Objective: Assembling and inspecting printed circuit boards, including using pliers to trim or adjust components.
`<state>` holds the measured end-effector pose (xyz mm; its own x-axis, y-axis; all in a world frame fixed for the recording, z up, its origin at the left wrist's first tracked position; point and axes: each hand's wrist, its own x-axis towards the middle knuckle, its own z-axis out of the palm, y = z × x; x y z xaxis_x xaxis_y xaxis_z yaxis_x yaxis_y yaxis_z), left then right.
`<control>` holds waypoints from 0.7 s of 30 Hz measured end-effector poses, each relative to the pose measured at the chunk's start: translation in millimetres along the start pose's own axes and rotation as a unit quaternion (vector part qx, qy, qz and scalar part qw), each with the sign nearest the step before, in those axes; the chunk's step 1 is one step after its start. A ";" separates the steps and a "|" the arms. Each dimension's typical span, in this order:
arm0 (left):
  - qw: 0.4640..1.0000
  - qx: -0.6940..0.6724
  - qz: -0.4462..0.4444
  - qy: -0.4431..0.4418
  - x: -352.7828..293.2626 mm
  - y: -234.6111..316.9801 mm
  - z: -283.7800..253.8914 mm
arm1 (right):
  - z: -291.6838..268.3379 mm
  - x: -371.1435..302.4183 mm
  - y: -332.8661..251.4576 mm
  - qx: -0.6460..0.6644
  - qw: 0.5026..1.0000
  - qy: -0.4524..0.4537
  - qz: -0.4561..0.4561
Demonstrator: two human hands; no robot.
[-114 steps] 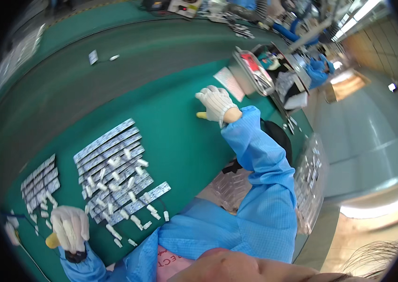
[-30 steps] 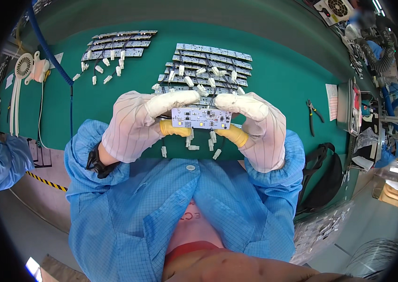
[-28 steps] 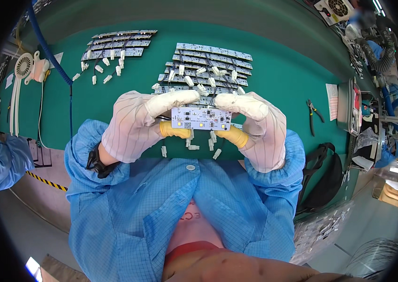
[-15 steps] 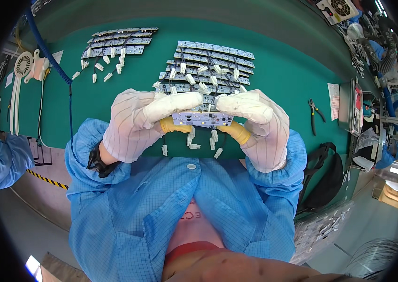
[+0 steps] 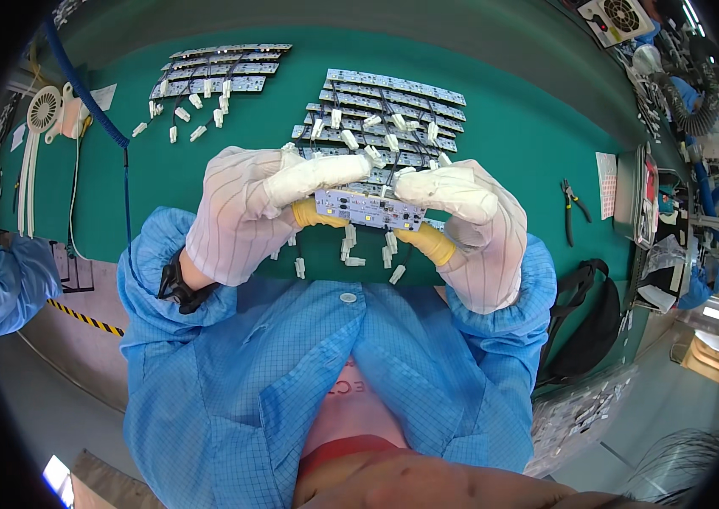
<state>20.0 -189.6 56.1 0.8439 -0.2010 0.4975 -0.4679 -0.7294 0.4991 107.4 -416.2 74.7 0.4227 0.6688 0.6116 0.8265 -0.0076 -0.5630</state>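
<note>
Between my two gloved hands is a short white LED circuit board (image 5: 368,209), its face with small yellow LEDs turned toward me. My left hand (image 5: 266,199) pinches its left end, yellow-tipped thumb below and white-covered fingers above. At the right end, my right hand (image 5: 461,212) grips it the same way. The board tilts slightly down to the right. White connectors (image 5: 349,246) on wires lie on the bench below it. Just beyond my fingers, a stack of LED board strips (image 5: 393,89) with white plugs lies in rows, partly hidden by my hands.
A second group of LED strips (image 5: 215,85) lies at the far left of the green bench mat (image 5: 529,127). Pliers (image 5: 573,210) rest at the right, near a metal tray (image 5: 631,195). A small fan (image 5: 45,113) and blue coiled cable (image 5: 88,93) are at the left.
The held board has tipped, its right end now lower than its left. My left hand has risen slightly; both hands still grip the board.
</note>
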 end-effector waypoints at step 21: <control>0.998 0.046 -0.032 0.031 3.9 3.4 10.6 | 1.2 0.3 -8.0 0.007 1.000 -0.020 0.004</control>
<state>24.5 -199.8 52.2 0.8519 -0.1138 0.5113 -0.3858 -0.7965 0.4656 100.5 -415.1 78.7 0.4132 0.6982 0.5846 0.8179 -0.0023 -0.5754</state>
